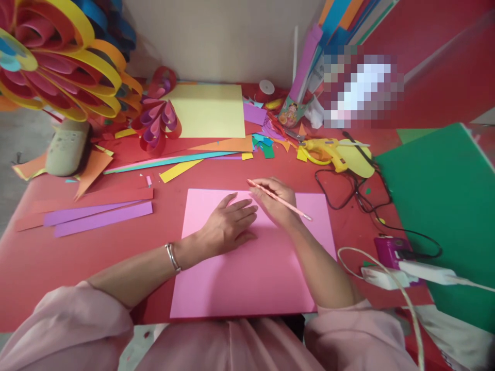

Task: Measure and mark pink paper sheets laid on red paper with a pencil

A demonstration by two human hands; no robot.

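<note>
A large pink sheet of paper point(263, 278) lies flat at the front of the red table. My left hand point(230, 224) rests on its upper part, palm down with the fingers spread, and a silver bangle point(172, 257) circles that wrist. Between the fingers of my right hand point(276, 201) is a pink pencil point(284, 202). Its tip points up and left, close to the sheet's far edge; whether it touches the paper I cannot tell. No marks show on the pink surface.
Behind lie a pale yellow sheet point(212, 111), paper strips point(181, 161) and scraps. Purple strips point(104, 219) lie left, below a paper-loop flower point(58, 62). On the right are a yellow glue gun point(325, 152), black cable point(358, 188), purple power block point(390, 251) and green sheet point(444, 196).
</note>
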